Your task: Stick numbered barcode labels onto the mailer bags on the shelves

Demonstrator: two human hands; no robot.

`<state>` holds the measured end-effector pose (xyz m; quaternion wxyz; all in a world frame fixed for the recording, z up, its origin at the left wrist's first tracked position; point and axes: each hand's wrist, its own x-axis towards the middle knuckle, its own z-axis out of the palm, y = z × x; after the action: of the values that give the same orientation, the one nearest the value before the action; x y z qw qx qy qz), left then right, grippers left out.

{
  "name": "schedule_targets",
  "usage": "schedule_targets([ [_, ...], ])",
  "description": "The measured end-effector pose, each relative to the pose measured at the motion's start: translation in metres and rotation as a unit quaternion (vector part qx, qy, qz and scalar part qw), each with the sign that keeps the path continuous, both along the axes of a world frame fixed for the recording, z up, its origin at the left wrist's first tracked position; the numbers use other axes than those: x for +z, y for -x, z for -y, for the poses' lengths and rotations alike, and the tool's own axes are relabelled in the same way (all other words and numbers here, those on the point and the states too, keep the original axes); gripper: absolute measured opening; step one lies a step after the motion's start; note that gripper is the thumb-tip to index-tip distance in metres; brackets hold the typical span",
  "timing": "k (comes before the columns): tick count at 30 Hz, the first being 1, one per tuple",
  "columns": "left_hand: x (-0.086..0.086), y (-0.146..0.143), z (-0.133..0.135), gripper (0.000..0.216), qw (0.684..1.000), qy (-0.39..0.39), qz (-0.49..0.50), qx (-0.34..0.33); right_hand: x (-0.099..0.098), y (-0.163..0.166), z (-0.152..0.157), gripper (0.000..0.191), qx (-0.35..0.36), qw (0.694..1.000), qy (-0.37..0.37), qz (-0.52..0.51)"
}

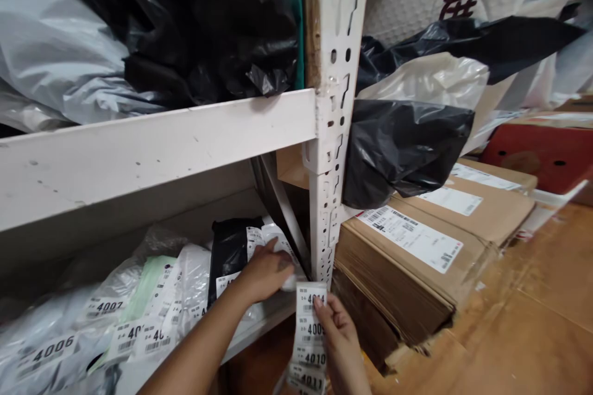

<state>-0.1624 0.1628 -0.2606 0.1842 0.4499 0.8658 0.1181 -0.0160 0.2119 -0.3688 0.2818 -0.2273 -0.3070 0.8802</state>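
My left hand (266,271) reaches onto the lower shelf and presses with curled fingers on a grey plastic parcel (278,241) at the shelf's right end, beside a black parcel (229,253). My right hand (340,333) holds a strip of white number labels (309,336) just below and right of it, thumb on the strip. The labels read 4009, 4010, 4011. Several bagged parcels with numbered labels such as 4006 (46,352) and 4007 (104,307) lie along the shelf to the left.
A white metal shelf upright (331,105) stands right of my left hand. The upper shelf board (152,148) carries grey and black bags. Labelled cardboard boxes (417,247) are stacked to the right, with a black bag (403,148) on top and flattened cardboard on the floor.
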Motion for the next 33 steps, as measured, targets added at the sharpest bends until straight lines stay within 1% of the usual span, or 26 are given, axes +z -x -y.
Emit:
schedule_targets([
  [2,-0.001,0.008,-0.003,0.034,0.998,-0.005,0.0,0.055,0.004,0.011,0.001,0.033,0.0,0.999,-0.031,0.007],
  [4,-0.004,0.011,-0.007,0.045,0.996,0.002,-0.009,0.093,0.009,0.022,0.002,0.036,0.011,0.998,-0.066,0.019],
  [5,-0.005,0.012,-0.01,0.048,0.994,0.009,-0.008,0.105,0.01,0.028,0.001,0.039,0.01,0.996,-0.081,0.027],
  [7,-0.007,0.01,-0.015,0.046,0.993,0.027,0.002,0.114,0.01,0.038,-0.001,0.045,-0.005,0.994,-0.105,0.039],
  [9,-0.008,0.009,-0.021,0.042,0.992,0.042,0.013,0.116,0.006,0.045,-0.004,0.049,-0.025,0.991,-0.118,0.054],
  [11,-0.009,0.01,-0.026,0.041,0.991,0.052,0.032,0.115,0.002,0.049,-0.007,0.049,-0.041,0.988,-0.13,0.071],
  [14,-0.011,0.015,-0.031,0.036,0.989,0.053,0.093,0.105,-0.003,0.051,-0.009,0.049,-0.064,0.98,-0.153,0.111],
  [15,-0.011,0.017,-0.032,0.034,0.987,0.049,0.12,0.099,-0.004,0.051,-0.008,0.05,-0.072,0.976,-0.161,0.127],
  [18,-0.011,0.024,-0.03,0.037,0.976,0.038,0.2,0.072,-0.001,0.053,-0.006,0.05,-0.104,0.961,-0.184,0.179],
  [20,-0.011,0.027,-0.027,0.031,0.973,0.03,0.225,0.049,0.002,0.055,-0.005,0.051,-0.129,0.947,-0.199,0.216],
  [21,-0.012,0.028,-0.025,0.028,0.973,0.025,0.227,0.042,0.004,0.055,-0.004,0.051,-0.141,0.94,-0.205,0.234],
  [23,-0.016,0.03,-0.022,0.028,0.975,0.015,0.219,0.038,0.006,0.057,-0.003,0.052,-0.159,0.928,-0.212,0.262],
  [25,-0.02,0.031,-0.021,0.028,0.977,0.01,0.206,0.047,0.004,0.058,-0.002,0.051,-0.165,0.923,-0.213,0.276],
  [28,-0.027,0.028,-0.021,0.022,0.981,0.007,0.185,0.065,-0.004,0.059,-0.003,0.053,-0.141,0.933,-0.198,0.264],
  [31,-0.031,0.023,-0.022,0.019,0.984,-0.001,0.156,0.087,-0.012,0.058,-0.006,0.058,-0.111,0.947,-0.18,0.241],
  [33,-0.032,0.019,-0.023,0.017,0.985,-0.006,0.142,0.102,-0.015,0.057,-0.007,0.056,-0.105,0.948,-0.176,0.242],
])
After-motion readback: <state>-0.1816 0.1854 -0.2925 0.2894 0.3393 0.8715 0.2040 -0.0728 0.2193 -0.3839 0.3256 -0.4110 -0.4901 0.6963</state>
